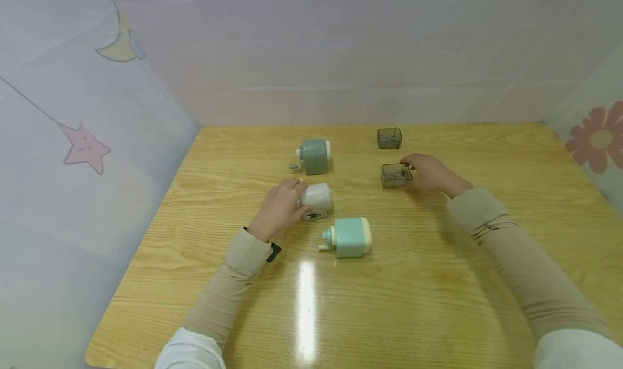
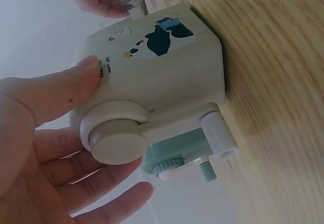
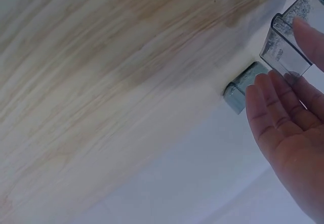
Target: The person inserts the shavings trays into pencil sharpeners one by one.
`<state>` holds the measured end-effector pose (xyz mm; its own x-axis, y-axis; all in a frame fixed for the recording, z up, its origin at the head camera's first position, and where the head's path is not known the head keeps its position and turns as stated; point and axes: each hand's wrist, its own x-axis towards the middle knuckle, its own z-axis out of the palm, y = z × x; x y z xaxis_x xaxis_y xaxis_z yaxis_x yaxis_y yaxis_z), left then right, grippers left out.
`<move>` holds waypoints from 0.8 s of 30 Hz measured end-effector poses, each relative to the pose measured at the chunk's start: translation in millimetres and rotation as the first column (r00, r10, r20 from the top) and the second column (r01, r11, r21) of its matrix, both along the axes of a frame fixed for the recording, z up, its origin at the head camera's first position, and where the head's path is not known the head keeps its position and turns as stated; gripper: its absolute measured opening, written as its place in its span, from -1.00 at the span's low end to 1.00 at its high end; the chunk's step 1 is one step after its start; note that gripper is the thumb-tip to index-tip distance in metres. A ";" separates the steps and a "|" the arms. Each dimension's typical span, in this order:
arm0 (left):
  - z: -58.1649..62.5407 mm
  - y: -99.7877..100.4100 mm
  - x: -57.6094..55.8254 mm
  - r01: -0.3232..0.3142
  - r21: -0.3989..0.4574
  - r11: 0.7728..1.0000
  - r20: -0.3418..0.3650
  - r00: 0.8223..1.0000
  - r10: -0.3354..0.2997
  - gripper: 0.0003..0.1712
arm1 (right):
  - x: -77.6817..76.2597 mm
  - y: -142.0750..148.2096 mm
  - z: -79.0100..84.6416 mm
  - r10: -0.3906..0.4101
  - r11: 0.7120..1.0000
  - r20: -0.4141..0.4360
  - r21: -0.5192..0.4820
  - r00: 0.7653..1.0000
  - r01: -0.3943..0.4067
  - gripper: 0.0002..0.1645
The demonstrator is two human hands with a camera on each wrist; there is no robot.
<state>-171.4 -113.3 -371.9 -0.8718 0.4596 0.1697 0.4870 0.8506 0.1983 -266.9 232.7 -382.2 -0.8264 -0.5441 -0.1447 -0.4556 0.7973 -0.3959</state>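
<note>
White sharpener [image 1: 318, 197] is in the left hand [image 1: 279, 209]: thumb on the near side, fingers round the far side, grip about as wide as the body. Its crank [image 2: 217, 135] is on the palm side, knob end near the counter [image 1: 438, 282]. Printed side, next to the thumb, carries a dark bird-like figure [image 2: 159, 39] plus small lettering. Can't tell if the base is fully down.

Right hand [image 1: 430, 174] has the front tray [image 1: 393, 178] pinched by its right end, thumb against fingers with the tray wall between, so narrow. Tray is see-through gray with dark specks inside. Contact with the counter: can't tell.

Back tray [image 1: 389, 139], same kind, sits beyond the right hand and a bit left of it, near the front tray but apart. Specks in that one too.

Dark green sharpener [image 1: 315, 157] is just beyond the left hand and slightly right, crank pointing left. Mint sharpener [image 1: 349, 237] is nearer the person than the left hand and off to its right, cream crank pointing left, clear of the fingers. Black band [image 1: 273, 252] on the left wrist, beige sleeve [image 1: 530, 271] behind the right hand.
</note>
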 end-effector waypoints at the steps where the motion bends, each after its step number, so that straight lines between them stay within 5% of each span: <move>1: 0.0 0.0 -0.1 0.000 0.001 1.000 0.000 1.000 0.000 -0.40 | 0.4 -0.8 -0.1 0.002 1.000 -0.004 -0.002 1.000 -0.002 -0.28; 24: 2.3 0.2 0.0 -0.006 0.025 1.000 0.016 1.000 0.006 -0.42 | 12.8 -23.5 -1.4 0.075 0.996 -0.007 -0.046 0.997 -0.075 -0.29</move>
<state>-171.4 -113.1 -369.6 -0.8773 0.4500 0.1668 0.4783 0.8483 0.2271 -254.1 209.2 -383.6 -0.7838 -0.6106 -0.1136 -0.5157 0.7418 -0.4287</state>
